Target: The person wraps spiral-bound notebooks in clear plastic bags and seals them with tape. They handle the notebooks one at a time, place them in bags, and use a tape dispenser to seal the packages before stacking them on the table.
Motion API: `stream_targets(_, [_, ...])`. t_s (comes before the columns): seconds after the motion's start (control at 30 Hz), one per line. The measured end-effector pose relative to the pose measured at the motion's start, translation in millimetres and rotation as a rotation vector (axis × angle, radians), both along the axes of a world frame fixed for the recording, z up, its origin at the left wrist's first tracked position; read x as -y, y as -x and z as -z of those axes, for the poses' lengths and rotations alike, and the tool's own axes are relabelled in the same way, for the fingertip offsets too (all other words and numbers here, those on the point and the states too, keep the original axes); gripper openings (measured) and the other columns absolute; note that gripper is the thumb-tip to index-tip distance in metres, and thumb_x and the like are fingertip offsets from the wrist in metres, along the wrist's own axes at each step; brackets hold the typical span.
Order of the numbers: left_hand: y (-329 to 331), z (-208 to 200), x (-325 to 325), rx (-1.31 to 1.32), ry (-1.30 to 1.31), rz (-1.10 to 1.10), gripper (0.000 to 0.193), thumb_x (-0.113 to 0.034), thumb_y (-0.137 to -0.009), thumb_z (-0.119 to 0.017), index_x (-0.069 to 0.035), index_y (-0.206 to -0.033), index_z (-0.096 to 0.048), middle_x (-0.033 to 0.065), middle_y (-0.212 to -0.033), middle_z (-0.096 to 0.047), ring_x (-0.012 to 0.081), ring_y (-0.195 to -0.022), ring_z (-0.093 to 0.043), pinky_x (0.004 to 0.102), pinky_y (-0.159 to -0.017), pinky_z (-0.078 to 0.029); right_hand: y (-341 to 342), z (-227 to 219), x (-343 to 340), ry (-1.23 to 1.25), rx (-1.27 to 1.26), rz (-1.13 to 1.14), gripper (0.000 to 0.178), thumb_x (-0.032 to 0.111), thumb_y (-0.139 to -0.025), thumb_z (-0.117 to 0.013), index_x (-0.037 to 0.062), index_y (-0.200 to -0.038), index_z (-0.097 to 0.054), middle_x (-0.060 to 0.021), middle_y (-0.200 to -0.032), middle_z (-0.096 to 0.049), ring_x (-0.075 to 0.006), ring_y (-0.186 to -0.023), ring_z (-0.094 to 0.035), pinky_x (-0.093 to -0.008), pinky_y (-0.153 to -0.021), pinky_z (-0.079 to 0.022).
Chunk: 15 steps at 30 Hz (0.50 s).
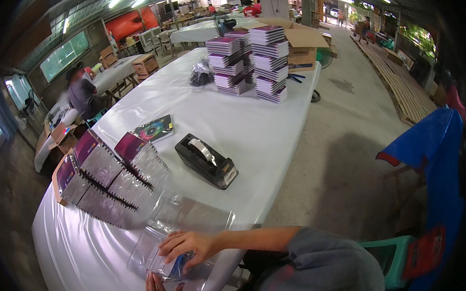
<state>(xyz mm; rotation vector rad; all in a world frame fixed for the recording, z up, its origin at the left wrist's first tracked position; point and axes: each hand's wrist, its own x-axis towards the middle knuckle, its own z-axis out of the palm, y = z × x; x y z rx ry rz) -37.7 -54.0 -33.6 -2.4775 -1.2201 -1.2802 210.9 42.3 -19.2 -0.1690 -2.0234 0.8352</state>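
Note:
At the near edge of the table, a clear plastic bag (142, 249) lies under my hands, with something white and blue showing through it. My right hand (189, 247) rests over the bag, palm down and fingers spread. Low in the picture, my left hand (161, 289) grips the bag's near edge between fingers and thumb; the rest of it is cut off. Another clear plastic sheet or bag (190, 214) lies flat just beyond. Left of my hands stand stacks of spiral-bound notebooks (103, 165) with purple covers. A black tape dispenser (206, 161) sits farther up.
A dark booklet with a colourful round pattern (155, 128) lies behind the notebooks. Tall stacks of purple-covered books (269, 63), a crumpled plastic bag (201, 74) and an open cardboard box (304, 46) stand at the far end. A green chair (396, 254) is at right; a person (82, 93) sits left.

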Motion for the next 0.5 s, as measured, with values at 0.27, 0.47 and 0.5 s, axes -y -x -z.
stream_targets(0.27, [-17, -49, -8, -0.173, 0.143, -0.068, 0.065, -0.023, -0.056, -0.08, -0.006, -0.116, -0.062, 0.0084, -0.12, -0.061, 0.0258, -0.106, -0.055, 0.0393, -0.093, -0.039, 5, -43, -16, -0.102, 0.363, -0.216, 0.059, 0.023, -0.059, -0.08, 0.0214, -0.116, -0.062, -0.0109, -0.138, -0.043, -0.0321, -0.128, -0.038, -0.0493, -0.104, -0.027])
stream_targets(0.47, [-4, -46, -11, 0.16, -0.083, -0.069, 0.092, -0.041, -0.046, -0.09, -0.005, -0.122, -0.053, 0.011, -0.124, -0.047, 0.0258, -0.111, -0.047, 0.037, -0.087, -0.038, -4, -67, -6, -0.137, 0.579, -0.097, 0.07, 0.025, -0.056, -0.084, 0.0256, -0.121, -0.058, -0.012, -0.142, -0.038, -0.0289, -0.132, -0.036, -0.0533, -0.108, -0.021])
stream_targets(0.5, [1, -40, -7, 0.305, -0.153, -0.059, 0.093, -0.042, -0.046, -0.09, -0.006, -0.123, -0.052, 0.0106, -0.125, -0.046, 0.0246, -0.112, -0.046, 0.0358, -0.087, -0.037, -4, -65, -8, -0.095, 0.497, -0.11, 0.07, 0.025, -0.056, -0.085, 0.0244, -0.12, -0.058, -0.0116, -0.142, -0.04, -0.0288, -0.131, -0.038, -0.0532, -0.109, -0.02])
